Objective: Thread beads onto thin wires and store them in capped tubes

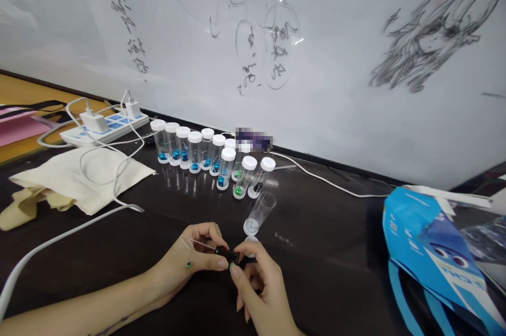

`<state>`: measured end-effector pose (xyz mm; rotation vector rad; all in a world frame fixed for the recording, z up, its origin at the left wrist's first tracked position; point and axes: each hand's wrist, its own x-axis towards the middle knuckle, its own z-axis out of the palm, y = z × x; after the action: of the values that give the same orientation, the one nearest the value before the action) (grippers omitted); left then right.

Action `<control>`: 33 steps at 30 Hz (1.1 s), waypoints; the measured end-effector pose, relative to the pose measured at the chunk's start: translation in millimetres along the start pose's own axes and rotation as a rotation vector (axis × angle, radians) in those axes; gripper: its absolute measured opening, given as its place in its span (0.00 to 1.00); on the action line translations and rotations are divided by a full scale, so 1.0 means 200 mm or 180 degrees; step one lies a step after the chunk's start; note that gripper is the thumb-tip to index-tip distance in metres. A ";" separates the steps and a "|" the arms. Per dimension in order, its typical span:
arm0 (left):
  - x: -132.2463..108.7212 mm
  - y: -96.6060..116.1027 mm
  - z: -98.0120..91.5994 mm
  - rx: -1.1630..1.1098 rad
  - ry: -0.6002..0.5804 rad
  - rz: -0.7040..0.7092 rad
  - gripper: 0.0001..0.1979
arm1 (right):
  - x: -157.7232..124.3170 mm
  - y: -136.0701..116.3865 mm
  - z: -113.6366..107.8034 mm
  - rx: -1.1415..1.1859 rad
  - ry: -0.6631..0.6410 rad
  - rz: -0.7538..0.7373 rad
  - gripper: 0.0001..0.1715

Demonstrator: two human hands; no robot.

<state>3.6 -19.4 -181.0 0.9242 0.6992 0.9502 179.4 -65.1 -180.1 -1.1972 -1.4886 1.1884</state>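
Note:
A small black piece (pixel 226 255) with a pale thin cord is pinched between the fingertips of both my hands, above the dark table. My left hand (pixel 197 251) grips its left side by thumb and forefinger. A thin strand with a tiny green bead (pixel 188 265) hangs over this hand. From the other side, my right hand (pixel 259 275) pinches the black piece, its other fingers curled. Just beyond stands an uncapped clear tube (pixel 263 209), and a white cap (pixel 252 241) shows partly behind my right hand. Fingers hide much of the black piece.
Several white-capped clear tubes (pixel 194 149) holding blue, green or black items stand along the back. At left are a power strip (pixel 114 124), cables and a cream cloth bag (pixel 83 172). A blue bag (pixel 427 246) lies at right; a whiteboard (pixel 190 61) rises behind.

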 end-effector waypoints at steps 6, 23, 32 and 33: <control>0.00 0.00 0.00 -0.0018 -0.0015 -0.0027 0.11 | 0.00 0.00 0.00 0.0173 0.0005 0.0094 0.20; 0.01 0.01 0.01 -0.0253 0.0032 -0.0061 0.12 | -0.01 0.00 -0.01 0.0089 -0.0131 -0.0017 0.22; 0.01 0.01 0.01 -0.0271 0.0166 -0.0088 0.12 | -0.01 0.00 -0.01 0.0268 -0.0082 -0.0132 0.24; 0.01 0.01 0.01 -0.0272 0.0167 -0.0092 0.12 | -0.01 0.00 -0.01 0.0257 -0.0062 -0.0140 0.25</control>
<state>4.7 -18.1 -178.2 0.8145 0.7093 0.9743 181.3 -66.6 -180.0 -1.0964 -1.4603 1.2220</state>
